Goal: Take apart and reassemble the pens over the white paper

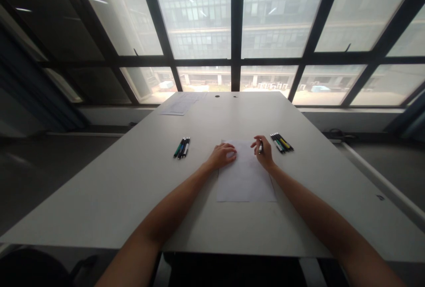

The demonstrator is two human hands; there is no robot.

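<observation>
A white sheet of paper [246, 183] lies on the table in front of me. My left hand [223, 155] rests on its upper left part, fingers spread and holding nothing. Over the sheet's upper right edge, my right hand [264, 151] is closed around a pen [260, 147], dark with a light part. The pen's tip is too small to make out. Just right of that hand lies a row of pens [282, 143] with black, green, yellow and white parts. Another group of pens [182, 148], with green, blue and white parts, lies left of my left hand.
The white table [133, 189] stretches away toward large windows [199, 17]. More papers [181, 103] lie at its far left corner. Two small dark spots, one a round disc [217, 96], are near the far edge. A small dark mark [380, 197] shows near the right edge.
</observation>
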